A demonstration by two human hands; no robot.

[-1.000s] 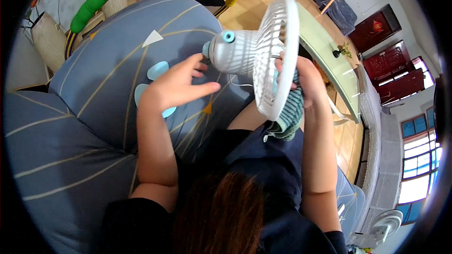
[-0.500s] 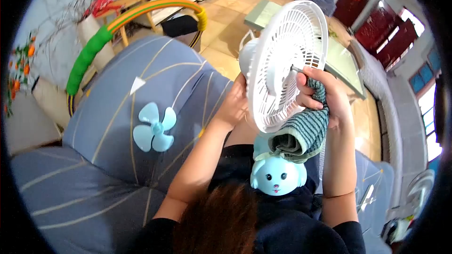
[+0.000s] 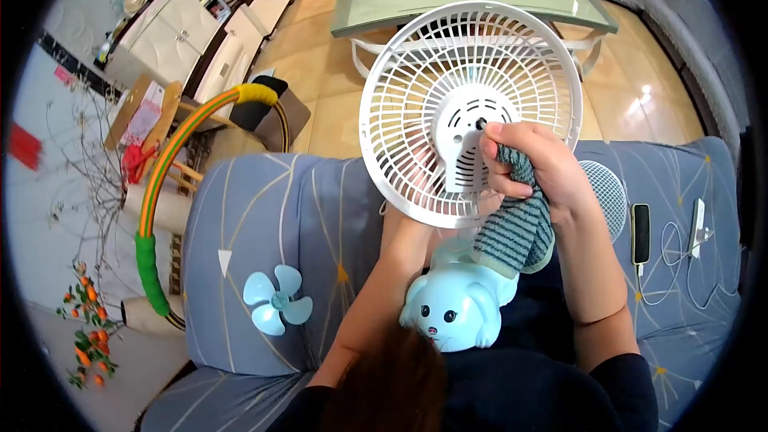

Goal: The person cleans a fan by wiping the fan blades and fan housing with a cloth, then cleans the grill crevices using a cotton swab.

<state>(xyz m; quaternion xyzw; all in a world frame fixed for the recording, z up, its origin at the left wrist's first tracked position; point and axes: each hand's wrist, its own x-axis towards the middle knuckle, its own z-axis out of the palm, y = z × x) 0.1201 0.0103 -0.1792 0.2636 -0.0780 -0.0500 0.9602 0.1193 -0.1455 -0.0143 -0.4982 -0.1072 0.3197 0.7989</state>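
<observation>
The right hand (image 3: 532,162) is clamped on a striped cloth (image 3: 520,236), thumb and fingertips bunching it close to the shaft (image 3: 481,123) at the middle of the fan's cage (image 3: 460,104). The left hand (image 3: 418,174) is behind the cage, partly seen through the bars; I cannot tell its grip. Half a second ago the cage stood slanted, nearly side-on; now its open inside squarely faces the person. The dog-faced base (image 3: 456,312) sits below the cloth, against the person's lap, as before. Further left, the blades (image 3: 278,300) still lie on the sofa (image 3: 240,208), well apart from both hands.
</observation>
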